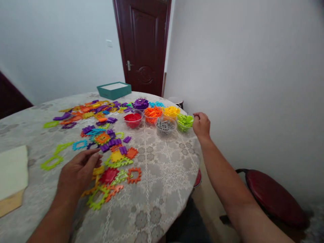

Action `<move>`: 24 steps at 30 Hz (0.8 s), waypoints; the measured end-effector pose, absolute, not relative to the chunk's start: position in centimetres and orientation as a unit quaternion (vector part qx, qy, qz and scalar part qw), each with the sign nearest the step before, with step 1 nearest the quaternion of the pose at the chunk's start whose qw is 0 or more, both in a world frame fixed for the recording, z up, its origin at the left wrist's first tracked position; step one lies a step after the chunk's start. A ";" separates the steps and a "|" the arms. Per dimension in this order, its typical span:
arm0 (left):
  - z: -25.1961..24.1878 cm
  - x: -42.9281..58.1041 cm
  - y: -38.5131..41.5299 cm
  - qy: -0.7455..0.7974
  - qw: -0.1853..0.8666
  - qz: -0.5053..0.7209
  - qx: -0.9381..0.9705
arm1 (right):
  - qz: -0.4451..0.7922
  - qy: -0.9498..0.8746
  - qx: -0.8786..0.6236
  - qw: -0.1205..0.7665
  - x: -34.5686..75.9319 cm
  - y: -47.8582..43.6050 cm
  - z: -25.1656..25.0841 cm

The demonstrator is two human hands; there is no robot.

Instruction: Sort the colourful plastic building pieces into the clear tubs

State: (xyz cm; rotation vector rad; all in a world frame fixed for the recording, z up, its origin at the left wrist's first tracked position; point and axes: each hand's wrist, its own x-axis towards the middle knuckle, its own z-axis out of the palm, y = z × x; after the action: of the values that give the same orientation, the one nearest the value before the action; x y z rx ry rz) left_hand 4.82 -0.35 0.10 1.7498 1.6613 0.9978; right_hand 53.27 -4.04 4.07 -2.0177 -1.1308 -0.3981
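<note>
My left hand (pixel 78 168) reaches over the near heap of plastic building pieces, its fingers loosely stretched and nothing visible in them. Beside its fingertips lie purple connectors (pixel 111 143), a yellow gear-edged piece (pixel 117 156) and a red gear-edged piece (pixel 109 176). On the right, my right hand (pixel 201 125) is closed in a pinch at the rim of a clear bowl of lime-green pieces (pixel 185 121). Whatever its fingers hold is too small to make out. Close by stand clear bowls of grey pieces (pixel 165 125), yellow pieces (pixel 171 111), orange pieces (pixel 153 113) and red pieces (pixel 132 118).
Farther back are purple pieces (pixel 141 104), blue pieces (pixel 156 104) and a large mixed heap (pixel 88 113). A green box (pixel 114 90) stands near the table's far edge. Pale sheets (pixel 12 172) lie at left. A red-seated chair (pixel 274 195) is beyond the right table edge.
</note>
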 end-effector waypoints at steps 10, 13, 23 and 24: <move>-2.6 3.1 0.7 0.525 0.083 0.335 0.778 | 0.262 -0.832 -0.467 0.143 35.8 -3.6 3.0; -2.9 3.0 0.7 0.501 0.079 0.310 0.804 | 0.216 -0.857 -0.451 0.125 32.2 -2.0 1.6; -4.3 3.8 0.2 0.451 0.055 0.202 0.867 | 0.096 -0.860 -0.491 0.103 28.7 -2.7 -2.3; -4.4 3.9 0.3 0.453 0.054 0.203 0.866 | 0.087 -0.865 -0.485 0.097 28.7 -2.7 -2.5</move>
State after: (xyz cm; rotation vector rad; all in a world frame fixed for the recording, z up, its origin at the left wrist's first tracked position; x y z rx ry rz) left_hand 3.93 0.27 -4.42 2.6324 1.3764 0.6157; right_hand 28.73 -2.66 -2.46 -1.4369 -2.5607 0.2576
